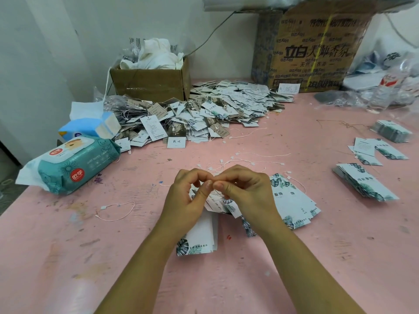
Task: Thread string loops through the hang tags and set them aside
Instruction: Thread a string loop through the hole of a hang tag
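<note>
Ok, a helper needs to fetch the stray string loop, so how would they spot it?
Find the teal wipes pack at the left edge of the pink table. Nearer the person than the pack, left of the left hand, one string loop lies on bare table. Unlike the loose strings bunched farther up the table, it lies alone, with no tag.

"BABY WIPES" on wipes pack (74,168); "立白" on cardboard box (317,53); "服饰" on hang tag (292,200)

bare pink tabletop (260,132) is left between the heaped pile of paper hang tags (204,112) and the fanned leaf-print tags (292,202).
</note>
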A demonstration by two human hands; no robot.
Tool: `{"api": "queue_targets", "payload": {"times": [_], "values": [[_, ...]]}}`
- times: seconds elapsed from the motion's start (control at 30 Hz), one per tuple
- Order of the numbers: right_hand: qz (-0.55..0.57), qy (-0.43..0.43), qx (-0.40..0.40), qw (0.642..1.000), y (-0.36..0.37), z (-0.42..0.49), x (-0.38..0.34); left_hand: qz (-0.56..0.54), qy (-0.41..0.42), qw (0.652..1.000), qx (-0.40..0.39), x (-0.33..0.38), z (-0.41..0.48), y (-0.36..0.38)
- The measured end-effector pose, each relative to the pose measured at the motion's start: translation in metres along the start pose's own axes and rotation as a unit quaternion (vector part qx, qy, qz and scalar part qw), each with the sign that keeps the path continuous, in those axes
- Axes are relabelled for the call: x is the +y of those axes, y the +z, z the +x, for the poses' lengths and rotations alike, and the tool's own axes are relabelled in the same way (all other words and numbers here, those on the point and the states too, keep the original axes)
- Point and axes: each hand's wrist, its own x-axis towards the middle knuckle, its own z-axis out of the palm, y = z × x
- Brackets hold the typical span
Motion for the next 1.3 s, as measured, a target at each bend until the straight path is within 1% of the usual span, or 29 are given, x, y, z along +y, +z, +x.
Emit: {"api": "queue_targets", "payload": {"times": [0.07,0.1,0.13,0.17,0.23,0.27,0.33,0.4,0.5,0.6,0.77,0.9,0.97,1.03,1.1,1.17,1.23,1.3], "values": [[-0.008,0.008,-0.016,1.000,0.000,0.000,0.000,-0.022,0.003,1.000,0.004,0.000,0.000,-0.001],[-0.030,0.006,-0.030,0.999,-0.001,0.000,0.000,-0.034,0.007,0.999,0.008,0.000,0.000,-0.002],[-0.075,-0.004,-0.048,0.996,-0.004,0.000,0.000,-0.042,0.012,0.999,0.015,0.000,0.000,-0.003],[-0.146,-0.016,-0.074,0.986,-0.007,0.000,0.002,-0.047,0.015,0.999,0.022,0.000,0.000,-0.004],[-0.290,-0.022,-0.143,0.946,-0.013,0.002,0.007,-0.078,0.018,0.996,0.029,0.000,0.001,-0.004],[-0.329,-0.009,-0.174,0.928,-0.015,0.002,0.009,-0.103,0.018,0.994,0.029,0.000,0.001,-0.003],[-0.350,0.030,-0.205,0.913,-0.017,0.003,0.013,-0.145,0.016,0.989,0.029,0.001,0.002,-0.002],[-0.371,0.044,-0.207,0.904,-0.020,0.002,0.016,-0.161,0.024,0.986,0.035,0.002,0.003,-0.002],[-0.396,0.046,-0.195,0.896,-0.025,0.002,0.019,-0.154,0.025,0.986,0.052,0.002,0.004,-0.003],[-0.399,0.061,-0.182,0.897,-0.027,0.003,0.018,-0.164,0.012,0.984,0.068,0.002,0.005,-0.003],[-0.373,0.058,-0.169,0.910,-0.027,0.004,0.013,-0.228,-0.005,0.971,0.076,0.004,0.005,-0.005],[-0.348,0.066,-0.175,0.919,-0.021,0.002,0.010,-0.303,-0.017,0.950,0.078,0.005,0.005,-0.007],[-0.341,0.076,-0.161,0.923,-0.017,0.002,0.013,-0.338,-0.028,0.938,0.073,0.006,0.005,-0.006],[-0.323,0.048,-0.135,0.935,-0.014,0.003,0.011,-0.359,-0.038,0.930,0.068,0.007,0.005,-0.006],[-0.290,0.021,-0.117,0.950,-0.013,0.003,0.008,-0.356,-0.046,0.931,0.068,0.007,0.005,-0.005],[-0.247,0.020,-0.108,0.963,-0.015,0.003,0.006,-0.326,-0.055,0.941,0.073,0.006,0.006,-0.004],[-0.198,0.028,-0.093,0.975,-0.016,0.003,0.005,-0.270,-0.071,0.957,0.079,0.004,0.006,-0.004],[-0.151,0.027,-0.075,0.985,-0.015,0.002,0.004,-0.202,-0.085,0.973,0.066,0.001,0.006,-0.003]]}}
